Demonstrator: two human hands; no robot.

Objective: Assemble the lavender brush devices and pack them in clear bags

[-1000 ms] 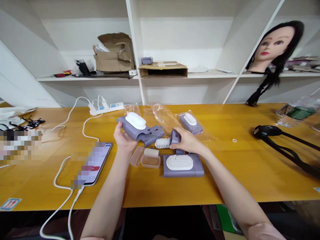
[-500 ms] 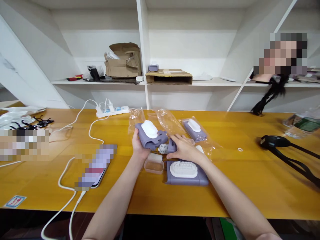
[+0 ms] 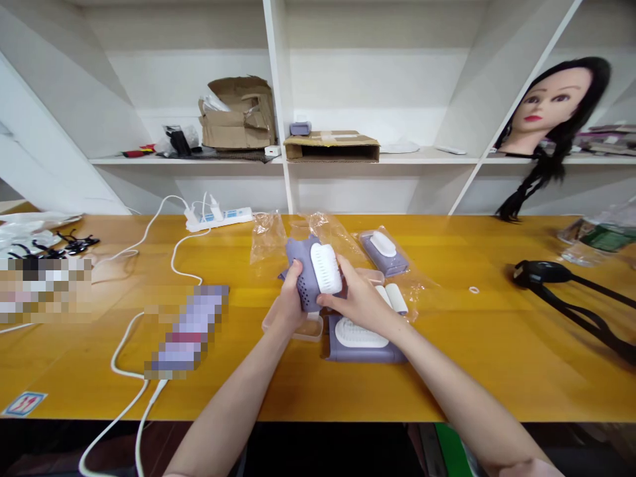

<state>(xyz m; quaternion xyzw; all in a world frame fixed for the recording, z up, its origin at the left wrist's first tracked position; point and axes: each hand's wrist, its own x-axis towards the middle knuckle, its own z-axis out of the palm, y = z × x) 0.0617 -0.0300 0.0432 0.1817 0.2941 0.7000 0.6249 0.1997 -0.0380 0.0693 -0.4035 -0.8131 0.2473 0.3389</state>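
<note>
My left hand (image 3: 289, 299) grips a soft-looking purple-grey sleeve (image 3: 304, 268) with small holes in its lower side, thumb pressed on its face. On the sleeve's right side sits a white brush (image 3: 325, 268), its bristles turned up toward me. The fingers and thumb of my right hand (image 3: 362, 291) close around the brush's right edge and lower end. Below my hands, a second purple-grey sleeve with a white bristled oval (image 3: 365, 351) lies on the table. Clear plastic boxes (image 3: 313, 328) are partly hidden under my left hand, and white rolls (image 3: 396, 299) lie past my right wrist.
Another purple-grey piece (image 3: 382, 252) with a white oval lies in clear wrapping behind. A phone (image 3: 191, 328) with a white cable is at left, a power strip (image 3: 221, 218) behind it. Black straps (image 3: 571, 291) lie right; a mannequin head (image 3: 556, 106) stands on the shelf.
The sleeve in my left hand has turned, now showing bristles and holes. My right hand has moved from the items on the table to the brush on the sleeve.
</note>
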